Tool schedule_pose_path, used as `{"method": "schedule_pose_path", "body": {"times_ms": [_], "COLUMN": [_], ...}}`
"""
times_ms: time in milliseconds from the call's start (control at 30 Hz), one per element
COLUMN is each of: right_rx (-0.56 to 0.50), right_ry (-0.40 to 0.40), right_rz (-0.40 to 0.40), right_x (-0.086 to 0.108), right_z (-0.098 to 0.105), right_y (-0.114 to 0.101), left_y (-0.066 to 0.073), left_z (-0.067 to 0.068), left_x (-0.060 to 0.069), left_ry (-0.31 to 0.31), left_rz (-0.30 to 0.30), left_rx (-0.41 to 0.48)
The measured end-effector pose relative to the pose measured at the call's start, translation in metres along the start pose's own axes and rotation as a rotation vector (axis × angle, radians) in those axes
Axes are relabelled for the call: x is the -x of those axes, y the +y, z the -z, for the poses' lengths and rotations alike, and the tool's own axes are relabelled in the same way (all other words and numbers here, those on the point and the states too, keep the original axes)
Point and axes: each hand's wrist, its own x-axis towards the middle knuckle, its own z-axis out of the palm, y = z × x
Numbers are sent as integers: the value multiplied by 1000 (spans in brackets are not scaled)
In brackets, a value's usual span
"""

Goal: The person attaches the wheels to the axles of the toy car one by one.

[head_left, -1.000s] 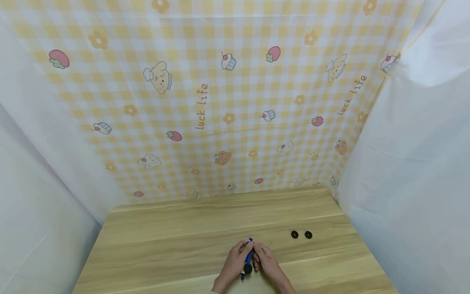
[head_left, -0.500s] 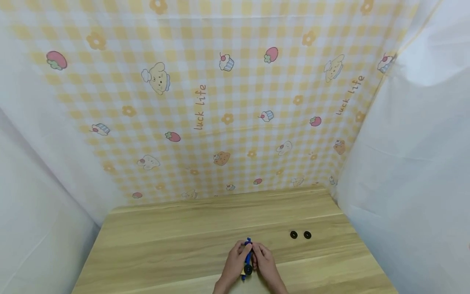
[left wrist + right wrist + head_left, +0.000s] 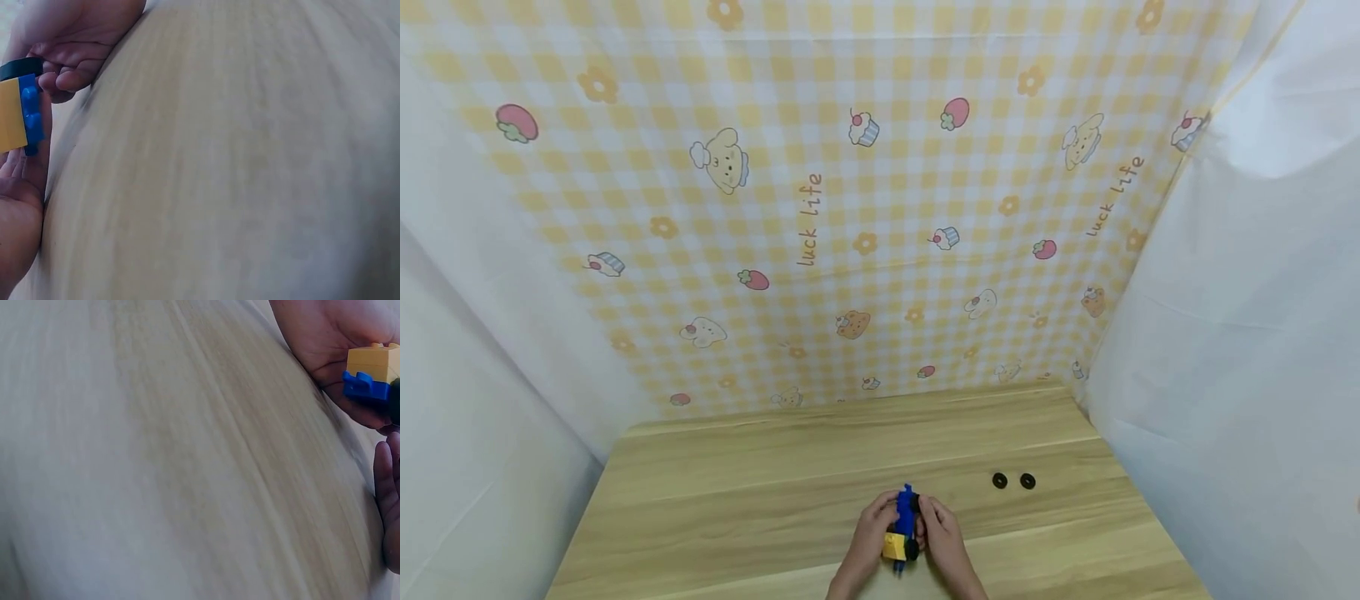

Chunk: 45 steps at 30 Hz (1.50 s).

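Low in the middle of the head view is a toy vehicle built of blue blocks [image 3: 906, 518] and a yellow block [image 3: 894, 547]. My left hand [image 3: 870, 531] grips its blue body from the left side. Two black wheels show on its right side: a near wheel [image 3: 912, 549] and a far wheel [image 3: 915, 502]. My right hand [image 3: 944, 535] pinches at the far wheel, fingers curled beneath. In the left wrist view the yellow block [image 3: 12, 115] and a studded blue edge [image 3: 31, 109] sit between the hands. The right wrist view shows the yellow block [image 3: 369, 361] by the left palm.
Two loose black wheels [image 3: 1000, 481] [image 3: 1027, 481] lie flat on the wooden table [image 3: 737, 483], to the right and beyond the hands. A yellow checked cloth [image 3: 895, 192] hangs behind the table. White sheets [image 3: 1225, 333] enclose both sides.
The toy vehicle has been rolled over in the hands: its yellow block and blue body now face up, and its near wheel faces right. The left thumb has shifted left.
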Motion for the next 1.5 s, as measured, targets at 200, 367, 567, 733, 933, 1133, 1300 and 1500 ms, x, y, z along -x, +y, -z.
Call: {"method": "schedule_pose_path", "body": {"times_ms": [200, 367, 567, 733, 933, 1133, 1300, 1500], "right_rx": [10, -4, 59, 69, 138, 114, 72, 58], "right_ry": [10, -20, -25, -42, -34, -61, -92, -129], "right_rz": [-30, -23, 19, 81, 51, 32, 12, 56], "right_x": [-1, 0, 2, 5, 4, 3, 4, 4], "right_z": [0, 1, -3, -6, -8, -5, -1, 3], "right_y": [-4, -7, -9, -4, 1, -3, -4, -1], "left_y": [-4, -4, -3, -3, -4, -5, -7, -8], "left_z": [-1, -1, -3, -7, -7, -5, -5, -7], "left_x": [0, 1, -1, -1, 0, 1, 3, 4], "left_ry": [40, 111, 237, 337, 357, 255, 132, 37], "left_rz": [19, 0, 33, 21, 3, -25, -57, -88], "left_rx": [27, 24, 32, 66, 151, 166, 75, -33]}}
